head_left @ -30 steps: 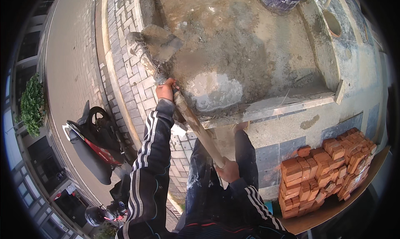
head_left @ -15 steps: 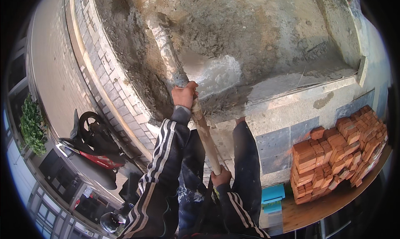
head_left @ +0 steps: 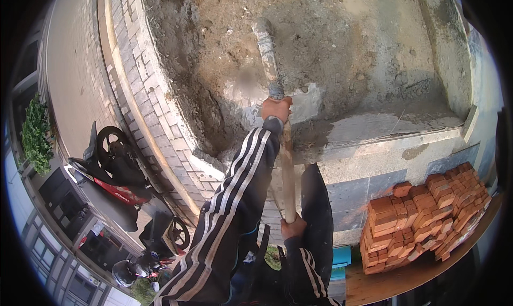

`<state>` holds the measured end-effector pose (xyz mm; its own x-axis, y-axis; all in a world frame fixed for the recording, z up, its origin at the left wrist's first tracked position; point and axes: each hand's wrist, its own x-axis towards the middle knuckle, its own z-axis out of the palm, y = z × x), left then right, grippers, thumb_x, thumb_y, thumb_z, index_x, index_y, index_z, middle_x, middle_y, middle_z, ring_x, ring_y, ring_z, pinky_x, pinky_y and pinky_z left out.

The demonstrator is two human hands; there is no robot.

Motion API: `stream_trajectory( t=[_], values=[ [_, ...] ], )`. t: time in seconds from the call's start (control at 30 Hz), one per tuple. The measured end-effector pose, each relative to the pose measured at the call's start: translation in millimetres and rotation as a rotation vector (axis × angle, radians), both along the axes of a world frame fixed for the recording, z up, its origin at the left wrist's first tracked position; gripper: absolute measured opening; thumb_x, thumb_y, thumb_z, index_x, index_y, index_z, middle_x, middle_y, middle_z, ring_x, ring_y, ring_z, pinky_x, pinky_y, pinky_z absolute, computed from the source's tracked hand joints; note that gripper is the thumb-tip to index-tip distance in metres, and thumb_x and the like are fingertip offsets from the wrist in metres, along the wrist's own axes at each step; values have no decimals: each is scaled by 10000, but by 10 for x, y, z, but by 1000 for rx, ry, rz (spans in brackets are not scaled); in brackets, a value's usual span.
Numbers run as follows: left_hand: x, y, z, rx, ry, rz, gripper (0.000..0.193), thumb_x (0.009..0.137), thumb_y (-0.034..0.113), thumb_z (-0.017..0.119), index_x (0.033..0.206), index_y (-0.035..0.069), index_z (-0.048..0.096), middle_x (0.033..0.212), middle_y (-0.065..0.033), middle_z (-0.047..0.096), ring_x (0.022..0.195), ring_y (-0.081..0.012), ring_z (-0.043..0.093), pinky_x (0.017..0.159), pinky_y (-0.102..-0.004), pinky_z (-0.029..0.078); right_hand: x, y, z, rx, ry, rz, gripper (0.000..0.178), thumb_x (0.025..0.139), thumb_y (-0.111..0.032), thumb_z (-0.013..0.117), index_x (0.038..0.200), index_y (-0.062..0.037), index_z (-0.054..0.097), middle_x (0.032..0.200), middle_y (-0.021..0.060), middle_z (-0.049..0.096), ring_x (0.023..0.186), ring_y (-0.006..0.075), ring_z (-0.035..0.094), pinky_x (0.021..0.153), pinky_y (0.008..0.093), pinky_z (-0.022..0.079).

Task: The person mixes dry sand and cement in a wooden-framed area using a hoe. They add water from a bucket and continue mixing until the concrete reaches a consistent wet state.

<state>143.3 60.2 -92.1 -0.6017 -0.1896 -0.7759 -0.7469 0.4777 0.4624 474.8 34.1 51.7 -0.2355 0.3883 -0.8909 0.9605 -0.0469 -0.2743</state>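
Observation:
With both hands I hold a long-handled tool [head_left: 287, 183] whose pale wooden shaft runs away from me. Its far part is thickly caked with grey mud, and the shape of its working end cannot be made out. My left hand [head_left: 276, 109] is wrapped round the shaft about halfway along, just below a dark wrapped band. Lower down, my right hand [head_left: 293, 228] closes round the near end. Beyond my left hand, the mud-caked part reaches over wet, muddy ground [head_left: 224, 49] inside a low walled bed. A pale wet patch [head_left: 310, 101] lies beside my left hand.
The bed's concrete rim [head_left: 374, 150] crosses in front of my legs. At right, a stack of red bricks [head_left: 422, 220] sits on a wooden board [head_left: 417, 279]. On the left are grey pavers [head_left: 144, 87], a red-and-black motorcycle [head_left: 115, 183] and a second one below it.
Both hands and the tool have swung to the right, the far end most of all. The shaft now points more nearly straight ahead. Both hands keep their grip.

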Motion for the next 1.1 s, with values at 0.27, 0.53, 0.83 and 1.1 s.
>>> stream_trajectory(
  t=[0.27, 0.53, 0.83, 1.1],
  values=[
    [-592, -213, 1374, 95, 355, 110, 176, 683, 124, 643, 667, -45, 595, 574, -71, 584, 478, -145, 576, 460, -276, 439, -300, -35, 22, 8, 204, 190, 297, 639, -205, 716, 895, -73, 644, 737, 171, 647, 729, 355, 634, 665, 418, 511],
    [-796, -1080, 105, -224, 139, 85, 231, 662, 164, 654, 665, -64, 618, 633, -98, 626, 525, -160, 612, 511, -294, 474, -623, -371, -118, -196, 134, 265, 354, 655, -209, 681, 979, -72, 636, 816, 182, 653, 789, 361, 628, 712, 430, 503],
    [-323, -1076, 872, 59, 238, 276, 183, 668, 146, 632, 637, -27, 579, 549, -73, 582, 459, -156, 579, 457, -285, 452, -286, -322, 164, 10, -23, 381, 299, 645, -193, 713, 910, -66, 655, 756, 166, 655, 762, 334, 644, 681, 394, 512],
    [-1306, -1778, -83, -397, 358, 59, 266, 679, 196, 632, 679, -70, 642, 611, -98, 628, 474, -168, 578, 497, -297, 448, -1073, -607, -138, -129, 265, 305, 334, 650, -205, 674, 959, -83, 643, 775, 175, 650, 758, 357, 629, 675, 424, 506]
  ],
)
